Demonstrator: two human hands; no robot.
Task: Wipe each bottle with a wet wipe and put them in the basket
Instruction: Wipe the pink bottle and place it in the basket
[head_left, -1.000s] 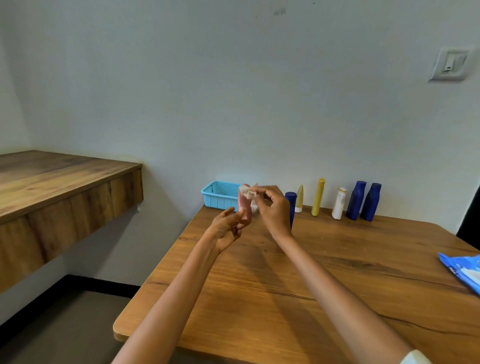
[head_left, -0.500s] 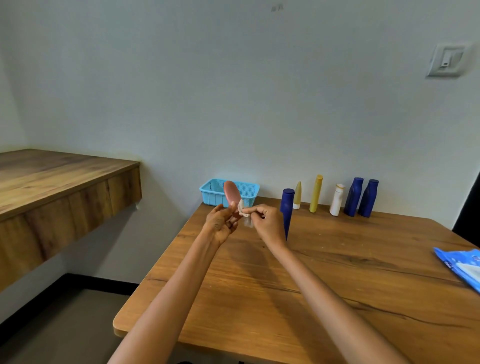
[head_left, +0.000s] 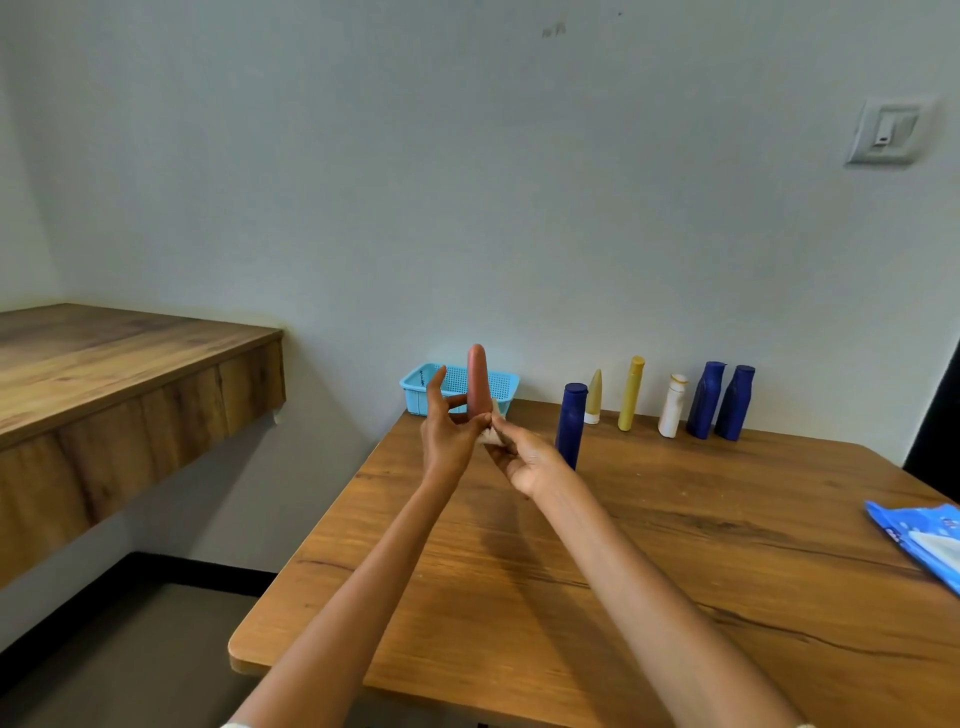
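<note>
Your left hand holds a pink bottle upright above the table, in front of the blue basket. Your right hand pinches a wet wipe at its base. You appear mid-wipe; next, place it in the basket.

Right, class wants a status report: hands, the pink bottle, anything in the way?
Left hand holds pink bottle upright at its base. Right hand pinches wet wipe against the bottle's bottom. Basket just behind, nothing blocking it.
</note>
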